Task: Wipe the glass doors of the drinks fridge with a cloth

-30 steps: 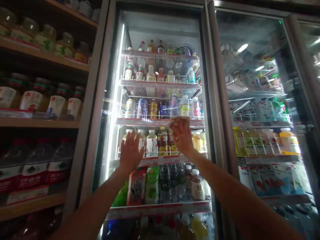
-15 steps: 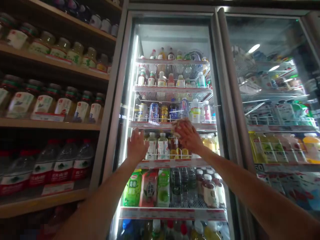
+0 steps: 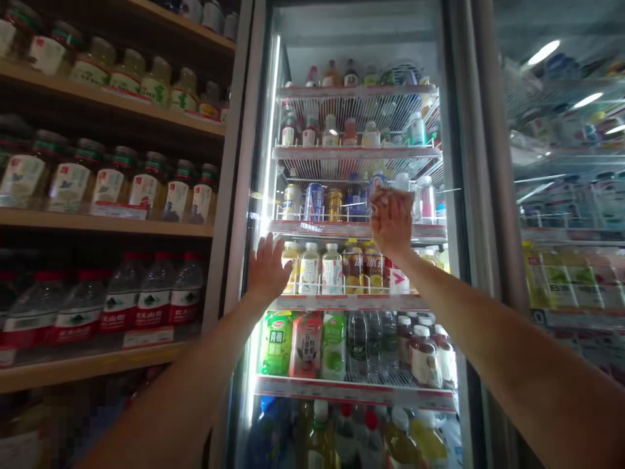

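Observation:
My left hand (image 3: 267,268) is raised with its fingers stretched, apparently lying flat on the left side of the glass door (image 3: 361,39) of a lit drinks fridge. Higher and to the right, my right hand (image 3: 392,228) presses a light brownish cloth (image 3: 406,195) against the same glass. The cloth bunches around the fingertips, in front of the shelf of cans. Behind the glass, near my left hand, pale-labelled bottles (image 3: 309,268) stand on a shelf. A gold can (image 3: 334,204) and a blue can (image 3: 313,202) show between the hands.
Wooden shelves (image 3: 112,223) on the left hold jars (image 3: 108,185) and red-capped water bottles (image 3: 153,290). A metal door frame (image 3: 237,143) borders the glass. On the right is another glass-fronted fridge (image 3: 576,195), with lights reflected in it.
My right hand has moved up the glass with the cloth, from the can shelf's front edge to the height of the cans. My left hand stays near the door's left side. The view has shifted.

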`<state>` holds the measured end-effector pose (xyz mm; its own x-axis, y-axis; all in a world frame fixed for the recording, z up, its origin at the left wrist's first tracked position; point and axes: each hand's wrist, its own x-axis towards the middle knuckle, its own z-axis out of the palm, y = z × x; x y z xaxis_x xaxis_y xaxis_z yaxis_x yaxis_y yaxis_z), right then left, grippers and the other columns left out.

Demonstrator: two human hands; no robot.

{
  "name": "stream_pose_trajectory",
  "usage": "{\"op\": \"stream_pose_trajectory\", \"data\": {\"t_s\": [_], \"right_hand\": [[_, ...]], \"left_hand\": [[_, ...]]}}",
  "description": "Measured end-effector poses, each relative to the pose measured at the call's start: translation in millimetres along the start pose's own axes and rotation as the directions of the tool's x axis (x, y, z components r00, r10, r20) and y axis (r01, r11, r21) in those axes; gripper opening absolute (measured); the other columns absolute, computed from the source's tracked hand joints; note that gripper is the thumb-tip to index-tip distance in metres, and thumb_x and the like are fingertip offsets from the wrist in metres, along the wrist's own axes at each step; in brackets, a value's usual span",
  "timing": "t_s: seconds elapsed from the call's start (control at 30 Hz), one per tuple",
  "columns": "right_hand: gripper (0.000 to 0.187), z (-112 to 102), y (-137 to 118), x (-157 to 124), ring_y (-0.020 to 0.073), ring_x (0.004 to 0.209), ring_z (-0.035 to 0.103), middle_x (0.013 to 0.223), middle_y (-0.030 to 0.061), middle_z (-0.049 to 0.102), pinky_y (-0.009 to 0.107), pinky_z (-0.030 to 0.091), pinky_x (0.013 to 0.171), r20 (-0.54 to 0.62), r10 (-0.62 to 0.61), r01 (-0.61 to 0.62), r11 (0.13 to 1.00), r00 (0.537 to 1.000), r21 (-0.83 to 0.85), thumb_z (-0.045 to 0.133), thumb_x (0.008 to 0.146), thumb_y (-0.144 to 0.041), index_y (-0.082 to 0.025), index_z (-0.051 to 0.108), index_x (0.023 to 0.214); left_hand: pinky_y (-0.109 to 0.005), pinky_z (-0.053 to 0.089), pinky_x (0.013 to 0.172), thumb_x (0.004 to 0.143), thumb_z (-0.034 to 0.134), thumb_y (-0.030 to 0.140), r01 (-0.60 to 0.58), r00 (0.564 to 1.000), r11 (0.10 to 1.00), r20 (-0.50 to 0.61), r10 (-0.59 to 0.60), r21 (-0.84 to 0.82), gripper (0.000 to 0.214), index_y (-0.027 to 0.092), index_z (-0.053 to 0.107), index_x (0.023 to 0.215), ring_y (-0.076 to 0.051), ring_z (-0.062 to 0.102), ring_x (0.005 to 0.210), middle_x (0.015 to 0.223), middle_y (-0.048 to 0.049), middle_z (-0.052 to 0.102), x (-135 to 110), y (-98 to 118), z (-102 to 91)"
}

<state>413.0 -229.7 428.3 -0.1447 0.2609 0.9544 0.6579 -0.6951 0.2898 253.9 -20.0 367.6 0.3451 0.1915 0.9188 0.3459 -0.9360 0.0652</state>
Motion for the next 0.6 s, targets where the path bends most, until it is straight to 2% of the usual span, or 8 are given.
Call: {"op": "stream_pose_trajectory", "data": {"t_s": [0.07, 0.13, 0.2, 0.27, 0.33, 0.4, 0.53, 0.6], "right_hand": [[0.049, 2, -7, -11, 0.0335, 0.138, 0.009, 0.149, 0.0132, 0.020, 0.059, 0.018, 0.106, 0.007, 0.003, -0.003, 1.000, 1.000, -0.006, 0.029, 0.091, -0.030, -0.014, 0.033, 0.138], [0.049, 5, -25, -31, 0.0284, 0.139, 0.012, 0.149, 0.0066, 0.023, 0.053, 0.018, 0.109, 0.100, -0.230, 0.228, 0.973, 0.968, 0.030, 0.037, 0.089, -0.034, -0.023, 0.034, 0.137], [0.049, 7, -41, -48, 0.0240, 0.139, 0.015, 0.148, 0.0021, 0.027, 0.049, 0.017, 0.111, 0.176, -0.451, 0.442, 0.892, 0.875, 0.091, 0.040, 0.089, -0.036, -0.028, 0.034, 0.137], [0.050, 9, -46, -52, 0.0240, 0.139, 0.015, 0.148, 0.0023, 0.027, 0.050, 0.017, 0.111, 0.178, -0.407, 0.398, 0.913, 0.896, 0.086, 0.039, 0.089, -0.036, -0.027, 0.032, 0.138], [0.052, 10, -45, -47, 0.0276, 0.138, 0.014, 0.149, 0.0058, 0.024, 0.054, 0.018, 0.109, 0.117, -0.141, 0.138, 0.990, 0.983, 0.029, 0.038, 0.089, -0.035, -0.023, 0.030, 0.139], [0.053, 11, -47, -44, 0.0301, 0.138, 0.013, 0.150, 0.0082, 0.022, 0.056, 0.018, 0.108, 0.079, 0.002, -0.004, 1.000, 0.997, 0.015, 0.038, 0.089, -0.035, -0.020, 0.031, 0.139], [0.054, 14, -62, -48, 0.0236, 0.139, 0.014, 0.149, 0.0019, 0.027, 0.048, 0.014, 0.113, 0.192, -0.387, 0.365, 0.920, 0.902, 0.143, 0.040, 0.088, -0.036, -0.026, 0.029, 0.140], [0.053, 17, -70, -41, 0.0226, 0.139, 0.014, 0.148, 0.0011, 0.028, 0.047, 0.012, 0.113, 0.191, -0.382, 0.355, 0.921, 0.904, 0.162, 0.037, 0.089, -0.036, -0.026, 0.029, 0.140]], "left_hand": [[-0.053, 0.025, 0.108, 0.085, 0.040, 0.033, -0.014, 1.000, 1.000, 0.001, 0.014, -0.003, 0.056, 0.013, 0.034, 0.137, -0.030, 0.020, 0.138, 0.149, -0.0146, 0.023, 0, 1, 0.6], [-0.052, 0.024, 0.108, 0.085, 0.040, 0.033, -0.045, 0.999, 0.999, 0.001, 0.045, -0.004, 0.056, 0.013, 0.033, 0.137, -0.030, 0.018, 0.138, 0.149, -0.0144, 0.023, -1, 6, 2.2], [-0.051, 0.024, 0.109, 0.086, 0.040, 0.033, -0.074, 0.997, 0.997, -0.001, 0.074, -0.004, 0.055, 0.013, 0.035, 0.136, -0.029, 0.018, 0.138, 0.149, -0.0145, 0.024, -2, 12, 3.9], [-0.050, 0.024, 0.109, 0.086, 0.041, 0.033, -0.087, 0.996, 0.996, 0.004, 0.087, 0.001, 0.054, 0.013, 0.035, 0.136, -0.029, 0.018, 0.138, 0.149, -0.0141, 0.024, -4, 16, 4.9], [-0.050, 0.023, 0.109, 0.086, 0.041, 0.032, -0.086, 0.996, 0.996, 0.021, 0.086, 0.011, 0.054, 0.013, 0.035, 0.136, -0.029, 0.018, 0.138, 0.149, -0.0136, 0.023, -5, 16, 5.0], [-0.050, 0.022, 0.109, 0.086, 0.041, 0.031, -0.079, 0.996, 0.997, 0.039, 0.078, 0.027, 0.054, 0.013, 0.035, 0.136, -0.029, 0.018, 0.138, 0.149, -0.0136, 0.023, -5, 14, 4.8], [-0.051, 0.022, 0.109, 0.085, 0.042, 0.031, -0.059, 0.998, 0.998, 0.040, 0.058, 0.035, 0.055, 0.013, 0.034, 0.137, -0.029, 0.017, 0.139, 0.150, -0.0132, 0.022, -7, 2, 4.2], [-0.052, 0.021, 0.109, 0.085, 0.042, 0.032, -0.032, 0.999, 0.999, 0.043, 0.031, 0.029, 0.056, 0.014, 0.033, 0.138, -0.029, 0.017, 0.139, 0.150, -0.0131, 0.022, -9, -9, 3.5]]}}
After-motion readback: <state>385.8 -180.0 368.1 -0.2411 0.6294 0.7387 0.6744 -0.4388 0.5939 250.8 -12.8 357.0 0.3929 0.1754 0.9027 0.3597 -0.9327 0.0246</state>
